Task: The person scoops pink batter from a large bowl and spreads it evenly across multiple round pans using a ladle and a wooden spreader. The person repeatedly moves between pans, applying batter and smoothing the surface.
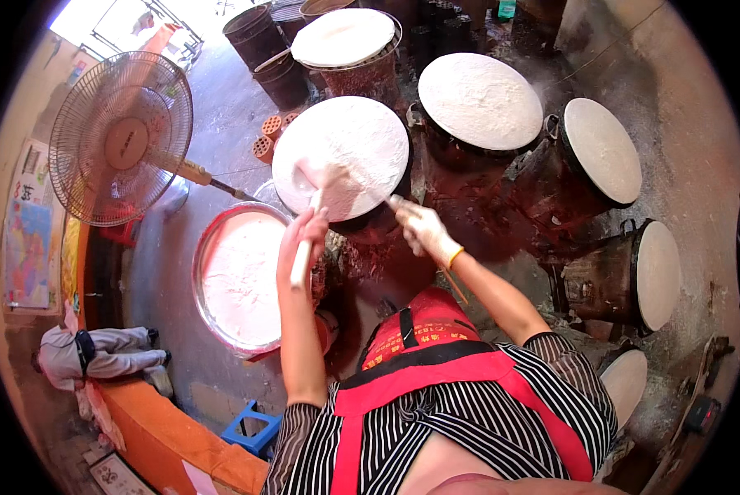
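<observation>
Before me a round drum-shaped vessel is topped with a mound of white powdery or pasty material [351, 136]. My bare left hand [303, 234] grips a pale handle [302, 263]. This handle leads to a blurred, rounded scoop-like head [307, 176] over the white surface. On my right hand [427, 230] is a white glove with a yellow cuff. Its fingers close around a thin stick-like tool [452, 284], whose far end lies near the mound's front rim; its exact kind is unclear. To the left, a wide metal basin [198, 278] contains similar white material.
More white-topped drums [481, 102] curve around the right side. A pedestal fan [122, 139] stands left, near perforated bricks [263, 148]. A blue plastic stool [252, 427] is at lower left. Another person [98, 352] is by an orange-covered surface [153, 421]. Dark buckets [255, 37] stand behind.
</observation>
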Available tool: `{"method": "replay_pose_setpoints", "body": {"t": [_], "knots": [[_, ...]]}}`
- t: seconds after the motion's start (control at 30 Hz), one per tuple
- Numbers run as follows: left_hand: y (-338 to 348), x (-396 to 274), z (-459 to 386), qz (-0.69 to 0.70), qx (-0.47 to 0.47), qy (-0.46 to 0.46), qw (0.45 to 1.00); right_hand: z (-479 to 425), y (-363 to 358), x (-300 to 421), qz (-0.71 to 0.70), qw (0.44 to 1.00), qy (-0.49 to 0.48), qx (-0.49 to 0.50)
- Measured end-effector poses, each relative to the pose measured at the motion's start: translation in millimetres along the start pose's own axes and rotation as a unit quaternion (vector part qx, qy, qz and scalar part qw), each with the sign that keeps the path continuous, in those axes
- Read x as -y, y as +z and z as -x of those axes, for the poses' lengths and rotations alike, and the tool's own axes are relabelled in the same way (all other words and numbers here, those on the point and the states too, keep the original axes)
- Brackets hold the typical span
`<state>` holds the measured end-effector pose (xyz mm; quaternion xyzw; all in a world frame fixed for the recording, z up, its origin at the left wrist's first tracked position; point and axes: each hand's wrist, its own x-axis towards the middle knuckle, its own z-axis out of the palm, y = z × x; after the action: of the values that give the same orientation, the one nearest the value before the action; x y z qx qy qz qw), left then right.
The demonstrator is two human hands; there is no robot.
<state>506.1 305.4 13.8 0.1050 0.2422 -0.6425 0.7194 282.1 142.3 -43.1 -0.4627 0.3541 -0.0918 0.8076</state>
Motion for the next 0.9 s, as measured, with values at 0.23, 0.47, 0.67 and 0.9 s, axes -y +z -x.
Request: {"method": "replay_pose_setpoints", "body": {"t": [0.23, 0.47, 0.67, 0.9], "knots": [[-17.5, -25.5, 91.2, -0.037, -0.075, -0.053, 0.995, -5.5, 39.2, -51.2, 0.362, 0.904, -0.205, -0.095], [-74.5, -36.5, 148.9, -0.075, -0.172, -0.004, 0.982, 1.2, 13.4, -97.6, 0.235, 0.878, -0.319, -0.27], [-59.8, -32.2, 157.1, -0.153, -0.214, 0.054, 0.963, 86.6, 68.2, -149.1, 0.395, 0.89, -0.204, -0.1], [-52.4, 32.7, 107.1, -0.368, -0.145, -0.02, 0.918, 174.4, -7.5, -115.3, 0.251, 0.843, -0.185, -0.438]]}}
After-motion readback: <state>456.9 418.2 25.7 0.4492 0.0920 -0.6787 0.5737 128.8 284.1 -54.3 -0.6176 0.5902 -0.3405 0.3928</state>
